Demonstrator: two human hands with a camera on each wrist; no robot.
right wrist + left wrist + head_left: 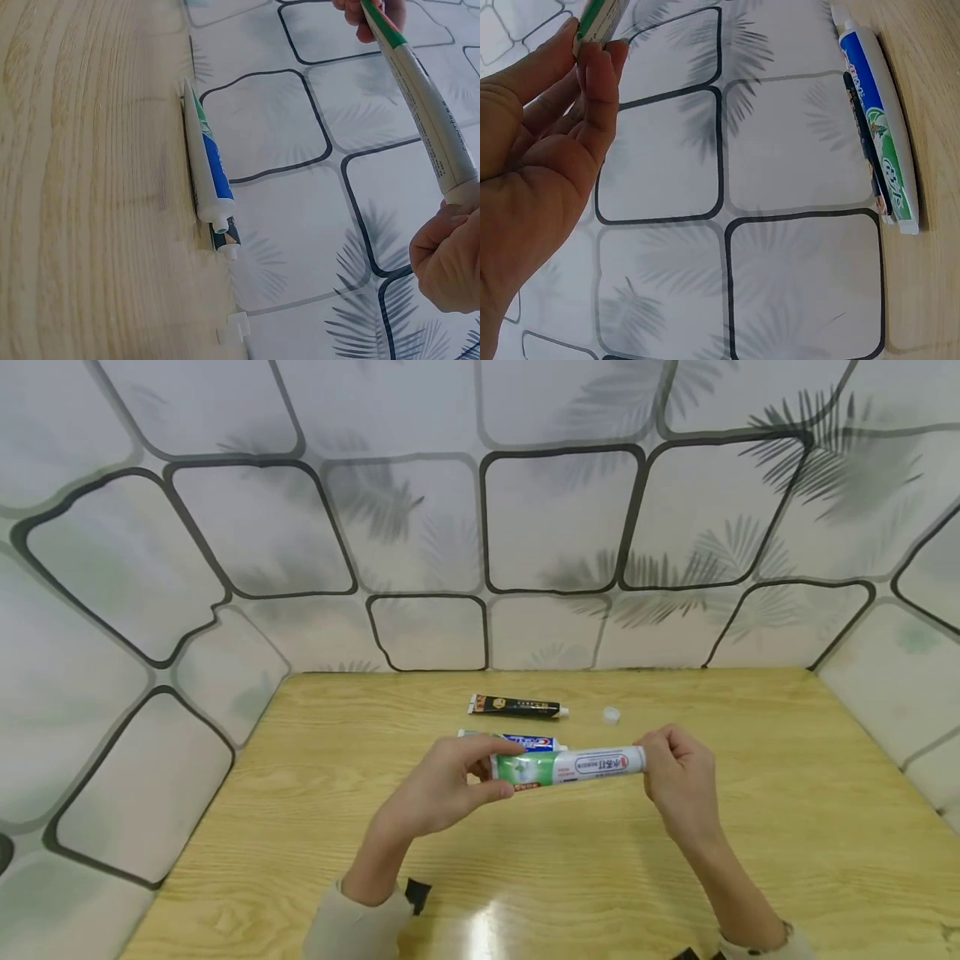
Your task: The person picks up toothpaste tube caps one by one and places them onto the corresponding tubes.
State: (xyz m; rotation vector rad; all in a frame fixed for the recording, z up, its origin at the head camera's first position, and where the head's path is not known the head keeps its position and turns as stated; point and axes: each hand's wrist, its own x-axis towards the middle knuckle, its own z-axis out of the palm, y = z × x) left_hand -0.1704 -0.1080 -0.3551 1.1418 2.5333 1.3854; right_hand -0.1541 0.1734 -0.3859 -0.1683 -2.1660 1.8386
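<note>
Both hands hold a white and green toothpaste tube (600, 764) level above the table. My left hand (431, 789) pinches its flat green end between thumb and fingers. At the other end my right hand (684, 789) grips the tube's nozzle end, with fingers curled round it; the cap or nozzle is hidden inside that hand. Behind it on the table lies a blue, green and white toothpaste tube (543, 743), partly covered in the head view. In the right wrist view this lying tube (214, 169) shows a bare nozzle.
Farther back lies a black toothpaste tube (517, 707), its white nozzle pointing right. A small white cap (611, 716) sits to the right of it. The wooden table (300, 860) meets patterned walls (420, 527) at the back and sides.
</note>
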